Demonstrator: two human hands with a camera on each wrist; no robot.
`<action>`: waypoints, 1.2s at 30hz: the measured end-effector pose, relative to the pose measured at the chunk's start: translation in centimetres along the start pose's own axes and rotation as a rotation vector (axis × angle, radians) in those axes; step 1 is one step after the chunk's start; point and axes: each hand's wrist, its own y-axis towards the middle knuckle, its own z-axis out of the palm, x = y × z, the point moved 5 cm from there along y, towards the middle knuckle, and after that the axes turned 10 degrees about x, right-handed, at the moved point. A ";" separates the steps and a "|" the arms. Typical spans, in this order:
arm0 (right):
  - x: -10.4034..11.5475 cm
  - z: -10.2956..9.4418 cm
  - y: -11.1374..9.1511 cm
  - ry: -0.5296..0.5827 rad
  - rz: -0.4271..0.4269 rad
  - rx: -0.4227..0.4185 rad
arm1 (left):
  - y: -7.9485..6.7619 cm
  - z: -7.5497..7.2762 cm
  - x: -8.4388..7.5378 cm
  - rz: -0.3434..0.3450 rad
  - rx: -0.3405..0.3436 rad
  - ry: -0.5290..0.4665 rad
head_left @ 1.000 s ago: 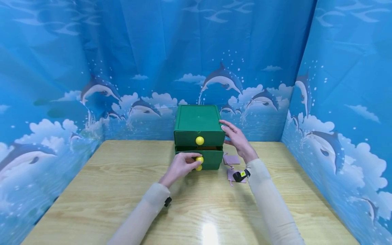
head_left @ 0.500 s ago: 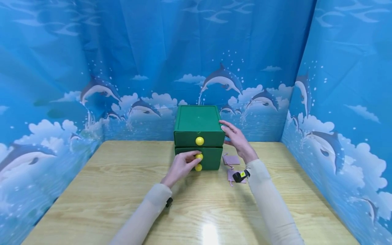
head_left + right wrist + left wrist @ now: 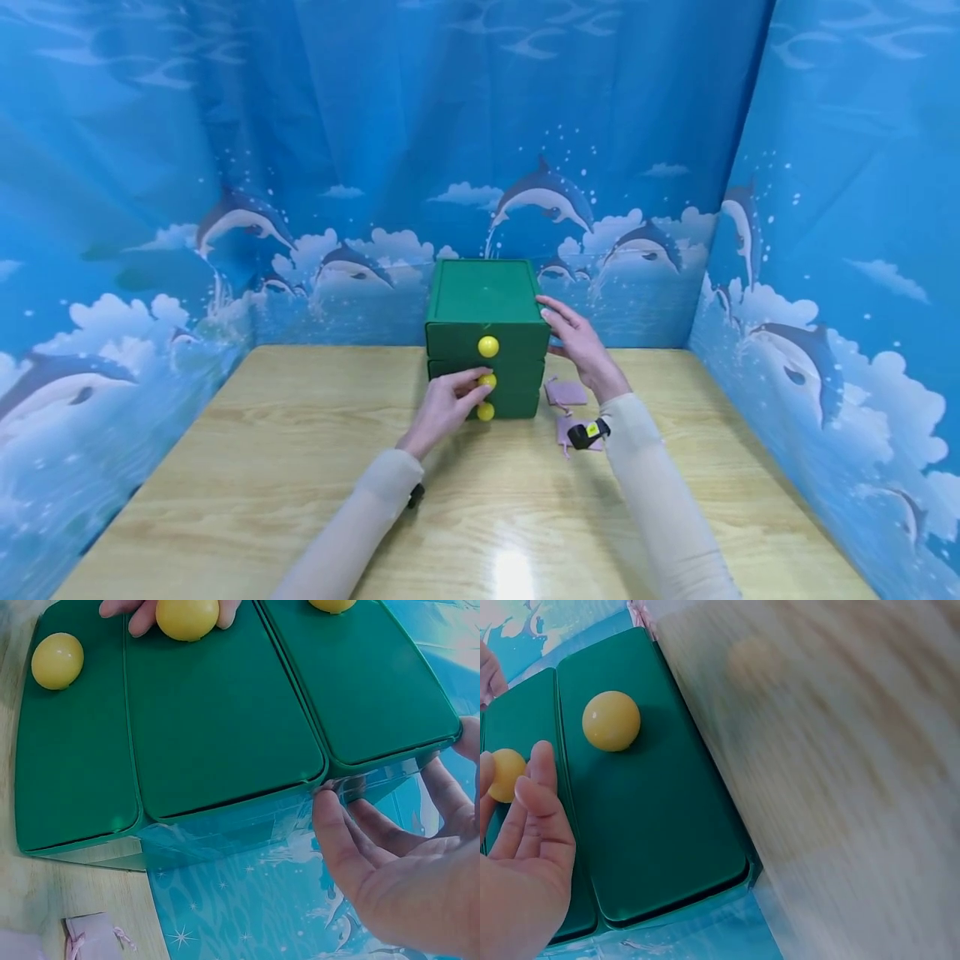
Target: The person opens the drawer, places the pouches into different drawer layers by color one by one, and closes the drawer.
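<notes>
At the middle of the head view stands a green drawer box (image 3: 486, 292); the left hand (image 3: 439, 410) pinches its middle yellow knob (image 3: 488, 381). Right of centre, the right hand (image 3: 587, 348) touches the box's side, fingers spread, above two pink pouches (image 3: 570, 392).

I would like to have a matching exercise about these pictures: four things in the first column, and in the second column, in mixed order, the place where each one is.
Column one
1. Left hand
2. Right hand
3. Pink pouches
4. Dolphin backdrop

Column two
A. Behind the green cabinet
B. Lying on the wooden table
C. Around the middle yellow knob
D. At the cabinet's side, near the top drawer

Right pairs: 1-C, 2-D, 3-B, 4-A.
</notes>
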 end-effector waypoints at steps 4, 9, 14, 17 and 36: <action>-0.5 -0.1 0.4 -0.001 -0.023 -0.017 | 0.1 0.0 0.0 0.013 0.000 -0.002; -0.8 0.1 0.1 -0.001 -0.063 -0.064 | 0.0 0.0 -0.2 0.022 0.065 -0.010; -1.2 0.6 -0.4 -0.034 -0.137 -0.124 | -0.1 -0.2 -0.8 0.038 0.097 -0.033; -1.3 0.9 -0.7 -0.040 -0.181 -0.170 | -0.1 -0.5 -1.1 0.051 0.085 -0.056; -4.9 1.8 -2.8 0.132 -0.310 -0.496 | -0.6 -5.6 -2.1 0.072 -0.232 -0.230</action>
